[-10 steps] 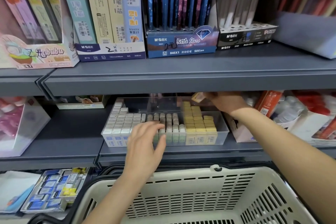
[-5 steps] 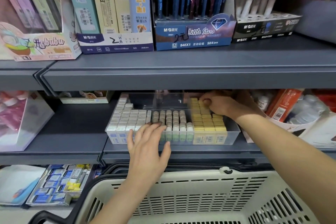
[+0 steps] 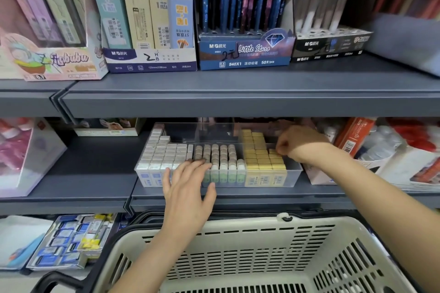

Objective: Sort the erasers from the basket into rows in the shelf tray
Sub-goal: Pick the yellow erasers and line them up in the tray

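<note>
Below the shelf sits the cream slotted plastic basket (image 3: 238, 257). On the grey metal shelf (image 3: 309, 195), the clear plastic tray (image 3: 294, 173) holds rows of small rectangular erasers (image 3: 223, 157). My left hand (image 3: 188, 190) lies with fingers spread over the tray's front. My right hand (image 3: 300, 143) has its fingers curled, pinching a yellow eraser (image 3: 273, 152) in the right rows.

Light was soft and even. Shadow lay behind the shelf tray (image 3: 294, 174); things far right of it blurred.

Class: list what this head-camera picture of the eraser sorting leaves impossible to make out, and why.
Head view only.
Whether the right hand, over the yellow erasers, pinches one: its curled fingers hide that.
Part of the tray front: covered by the left hand.
Basket floor: cut off by the bottom edge.
</note>
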### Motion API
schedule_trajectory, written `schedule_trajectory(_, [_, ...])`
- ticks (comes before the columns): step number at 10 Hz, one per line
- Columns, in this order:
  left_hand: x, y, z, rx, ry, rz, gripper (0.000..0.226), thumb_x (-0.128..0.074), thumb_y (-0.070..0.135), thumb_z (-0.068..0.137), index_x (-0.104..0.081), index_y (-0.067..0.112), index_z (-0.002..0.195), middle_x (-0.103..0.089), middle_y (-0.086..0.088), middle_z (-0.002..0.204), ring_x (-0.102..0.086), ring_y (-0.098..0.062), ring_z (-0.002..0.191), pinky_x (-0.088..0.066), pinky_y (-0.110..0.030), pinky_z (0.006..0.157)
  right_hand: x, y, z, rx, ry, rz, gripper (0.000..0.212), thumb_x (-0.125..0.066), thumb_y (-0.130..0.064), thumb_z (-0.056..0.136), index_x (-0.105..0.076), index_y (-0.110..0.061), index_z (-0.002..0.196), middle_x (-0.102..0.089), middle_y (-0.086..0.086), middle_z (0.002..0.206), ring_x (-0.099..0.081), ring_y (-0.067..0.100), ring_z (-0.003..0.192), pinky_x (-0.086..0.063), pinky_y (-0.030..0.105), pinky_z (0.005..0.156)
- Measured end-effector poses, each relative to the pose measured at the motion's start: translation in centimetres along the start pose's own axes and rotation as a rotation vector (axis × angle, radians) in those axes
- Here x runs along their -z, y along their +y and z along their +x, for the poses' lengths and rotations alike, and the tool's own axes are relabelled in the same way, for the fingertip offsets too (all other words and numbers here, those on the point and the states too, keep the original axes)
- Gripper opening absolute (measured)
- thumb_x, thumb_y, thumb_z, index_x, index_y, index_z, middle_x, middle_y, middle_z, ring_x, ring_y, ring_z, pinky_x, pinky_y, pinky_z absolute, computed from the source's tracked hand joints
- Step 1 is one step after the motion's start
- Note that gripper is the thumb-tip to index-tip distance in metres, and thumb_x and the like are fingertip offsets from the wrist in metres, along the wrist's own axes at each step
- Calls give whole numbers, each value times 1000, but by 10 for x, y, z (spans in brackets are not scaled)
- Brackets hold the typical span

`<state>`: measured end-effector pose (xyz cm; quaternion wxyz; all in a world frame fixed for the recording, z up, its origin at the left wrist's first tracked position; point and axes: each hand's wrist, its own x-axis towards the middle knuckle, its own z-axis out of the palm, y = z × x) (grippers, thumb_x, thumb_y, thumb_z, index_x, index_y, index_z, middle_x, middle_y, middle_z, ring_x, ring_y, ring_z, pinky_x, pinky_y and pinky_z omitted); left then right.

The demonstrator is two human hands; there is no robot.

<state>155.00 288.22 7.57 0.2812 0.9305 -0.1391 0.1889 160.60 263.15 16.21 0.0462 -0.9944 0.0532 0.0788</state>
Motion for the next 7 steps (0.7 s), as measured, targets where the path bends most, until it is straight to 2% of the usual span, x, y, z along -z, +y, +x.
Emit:
schedule_trajectory(1, [1,0,0,10,4,-21,36,-59,26,86,-58,25,122,-53,11,129,-33,-9,129,3,-34,113,-1,-5,-4,1,59,-54,19,-50,-19,89,-65,-29,83,-63,-2,108,-55,24,100,-50,37,86])
schedule_trajectory(2, [2,0,0,8,10,-29,36,-59,26,87,-58,26,123,-52,12,130,-32,-9,131,4,-33,113,0,-5,-4,29,53,-48,21,-50,-20,90,-68,-27,83,-65,-3,107,-57,22,97,-50,38,88])
schedule_trajectory(3, [2,-1,0,16,11,-39,36,-57,27,88,-57,27,124,-50,13,133,-30,-7,133,4,-34,114,-1,-1,-4,33,37,-2,24,-52,-22,88,-62,-31,67,-65,-6,103,-56,20,94,-50,37,86])
schedule_trajectory(4, [5,-1,-4,25,-5,-52,37,-57,28,88,-56,28,125,-48,14,134,-27,-4,133,6,-33,114,-2,5,-7,32,51,33,21,-54,-24,88,-64,-33,72,-65,-7,104,-53,20,97,-47,33,82])
schedule_trajectory(6, [27,7,-19,26,-43,-61,35,-55,30,89,-55,31,123,-40,21,136,-17,5,132,8,-29,112,3,-3,-33,74,68,41,14,-57,-26,89,-68,-33,90,-63,-8,113,-52,22,111,-45,34,95])
schedule_trajectory(7, [47,9,-36,35,-26,-110,29,-56,33,87,-59,35,116,-40,27,130,-24,1,134,3,-28,112,9,-3,-65,167,215,73,11,-60,-32,86,-69,-35,91,-67,-13,103,-58,17,106,-49,35,92])
